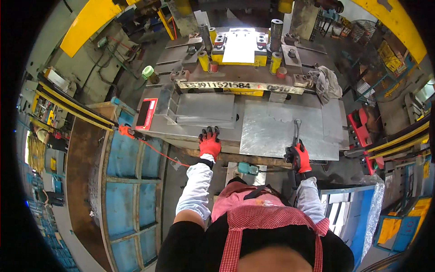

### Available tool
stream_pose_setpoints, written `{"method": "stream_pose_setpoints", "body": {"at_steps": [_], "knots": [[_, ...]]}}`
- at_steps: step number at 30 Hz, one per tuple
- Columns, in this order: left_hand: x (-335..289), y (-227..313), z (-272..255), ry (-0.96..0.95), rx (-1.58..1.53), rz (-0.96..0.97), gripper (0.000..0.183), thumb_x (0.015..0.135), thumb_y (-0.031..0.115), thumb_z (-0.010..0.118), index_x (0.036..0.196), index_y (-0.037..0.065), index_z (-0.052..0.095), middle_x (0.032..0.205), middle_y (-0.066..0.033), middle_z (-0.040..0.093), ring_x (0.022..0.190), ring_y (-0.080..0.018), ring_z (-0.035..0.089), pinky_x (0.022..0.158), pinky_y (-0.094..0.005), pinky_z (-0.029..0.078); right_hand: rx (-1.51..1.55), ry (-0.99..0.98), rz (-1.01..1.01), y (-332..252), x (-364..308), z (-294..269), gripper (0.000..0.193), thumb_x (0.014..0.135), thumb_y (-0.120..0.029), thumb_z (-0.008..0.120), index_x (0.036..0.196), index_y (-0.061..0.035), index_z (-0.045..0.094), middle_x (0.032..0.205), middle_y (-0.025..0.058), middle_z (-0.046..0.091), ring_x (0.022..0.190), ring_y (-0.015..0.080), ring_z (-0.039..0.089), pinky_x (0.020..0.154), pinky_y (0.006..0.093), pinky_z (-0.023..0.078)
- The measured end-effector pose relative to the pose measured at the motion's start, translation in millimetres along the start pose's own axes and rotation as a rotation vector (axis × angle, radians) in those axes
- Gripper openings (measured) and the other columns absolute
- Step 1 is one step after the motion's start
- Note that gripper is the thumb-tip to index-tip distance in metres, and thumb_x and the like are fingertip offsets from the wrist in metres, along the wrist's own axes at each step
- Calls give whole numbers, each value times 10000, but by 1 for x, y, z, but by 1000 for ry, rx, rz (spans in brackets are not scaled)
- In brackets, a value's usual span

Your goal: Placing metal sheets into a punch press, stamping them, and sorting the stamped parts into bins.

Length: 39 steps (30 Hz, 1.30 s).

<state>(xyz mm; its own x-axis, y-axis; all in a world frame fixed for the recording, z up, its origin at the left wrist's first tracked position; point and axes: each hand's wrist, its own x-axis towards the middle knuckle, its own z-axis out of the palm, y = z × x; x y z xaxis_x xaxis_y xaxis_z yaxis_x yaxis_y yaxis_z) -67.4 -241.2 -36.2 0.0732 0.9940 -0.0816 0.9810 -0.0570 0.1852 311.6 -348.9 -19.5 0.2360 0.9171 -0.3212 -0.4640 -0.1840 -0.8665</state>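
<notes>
My left hand (210,144), in a red glove with black fingertips, rests at the front edge of the press bed, fingers spread and holding nothing. Just beyond it lies a stack of flat metal sheets (206,109). My right hand (300,158), gloved the same way, is closed round a long wrench-like metal tool (297,129). The tool's rounded head points away from me, over a large shiny metal sheet (267,136) on the right side of the bed. Part of its dark handle is hidden by my fingers.
Behind the sheets stands a die (217,59) with posts and a bright plate (239,49). A grey rag (327,84) hangs at its right. A red item with a dark panel (144,114) and a green-capped bottle (148,72) are left. A blue-panelled frame (122,204) stands lower left.
</notes>
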Motion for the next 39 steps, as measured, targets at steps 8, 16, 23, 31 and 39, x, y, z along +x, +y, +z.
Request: {"method": "stream_pose_setpoints", "body": {"at_steps": [8,16,23,31,39], "knots": [[1,4,-2,12,-5,9,536,782,308,553,1295,231,419,1435,-132,271,1320,-376,224,1072,-501,156,-11,-6,20,0,0,-3,230,832,-63,553,1042,-47,461,760,71,541,644,169,574,579,352,523],[2,-1,3,8,32,5,508,801,327,533,1290,232,440,1442,-120,257,1317,-384,218,1070,-490,160,66,-82,-10,-5,-4,5,218,831,-89,564,1020,-76,455,737,41,533,596,139,536,547,298,491],[2,0,-8,-115,37,-1,590,785,343,571,1329,209,385,1450,-140,234,1333,-382,186,1072,-516,146,-6,-66,33,-4,-3,0,168,847,-137,560,965,-80,455,729,48,551,584,144,545,539,294,487],[-5,9,-16,-80,0,20,579,807,340,552,1342,217,368,1450,-134,233,1322,-381,208,1071,-495,160,18,-70,-12,-17,-12,-5,202,865,-150,526,1052,-78,502,885,99,630,504,96,489,448,239,404],[-5,25,-62,-211,-69,62,517,849,383,480,1320,187,400,1355,-163,380,1240,-390,348,1020,-473,281,-373,-308,-309,-139,48,141,326,835,-125,594,1143,-64,505,796,-31,510,636,60,479,525,243,428]]}}
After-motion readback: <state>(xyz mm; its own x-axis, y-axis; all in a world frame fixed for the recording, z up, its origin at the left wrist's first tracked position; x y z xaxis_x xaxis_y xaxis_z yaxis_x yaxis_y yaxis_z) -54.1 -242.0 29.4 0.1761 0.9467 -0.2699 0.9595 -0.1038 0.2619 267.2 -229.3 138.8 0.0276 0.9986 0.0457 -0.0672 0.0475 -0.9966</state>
